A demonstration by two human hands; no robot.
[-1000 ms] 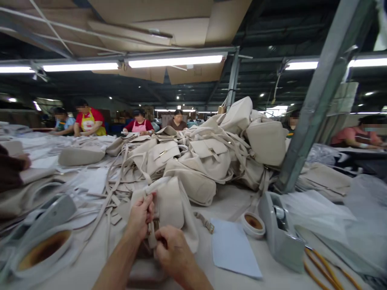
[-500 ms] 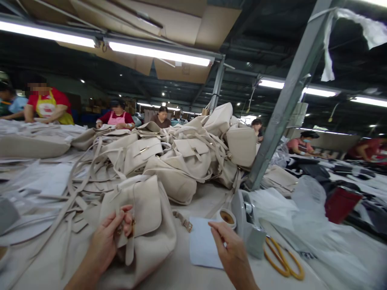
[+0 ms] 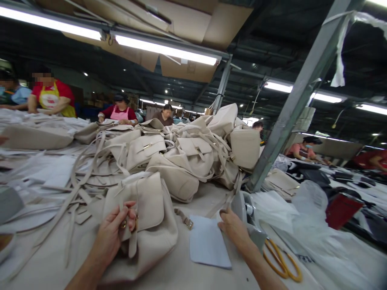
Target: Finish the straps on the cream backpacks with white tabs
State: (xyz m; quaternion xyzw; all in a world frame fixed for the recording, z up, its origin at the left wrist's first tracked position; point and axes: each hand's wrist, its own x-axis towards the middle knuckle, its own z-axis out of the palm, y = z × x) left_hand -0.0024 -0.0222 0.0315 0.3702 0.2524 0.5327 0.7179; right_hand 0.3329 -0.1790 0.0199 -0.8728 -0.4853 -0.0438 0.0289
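A cream handbag (image 3: 151, 205) with a front flap stands tilted before me on the table. My left hand (image 3: 119, 225) is closed at its side, pinching a strap end with small gold-coloured hardware; a short strap tab (image 3: 133, 243) hangs below the fingers. My right hand (image 3: 234, 227) is at a small white cup (image 3: 220, 214), covering most of it. Its fingers are bent together at the rim, and whether they hold anything is hidden. Between the hands lie a pale blue sheet (image 3: 208, 241) and a short buckled strap (image 3: 183, 218).
Behind the bag rises a heap of similar cream bags (image 3: 187, 157). On the right are a grey metal post (image 3: 281, 108), a tape dispenser (image 3: 255, 229), yellow-handled scissors (image 3: 282, 259) and clear plastic (image 3: 320, 237). Long straps (image 3: 75, 181) trail at left. Several people work at tables beyond.
My right hand has moved forward and slightly right, from above the blue sheet to the white cup. My left hand keeps its hold on the bag. The view has shifted slightly.
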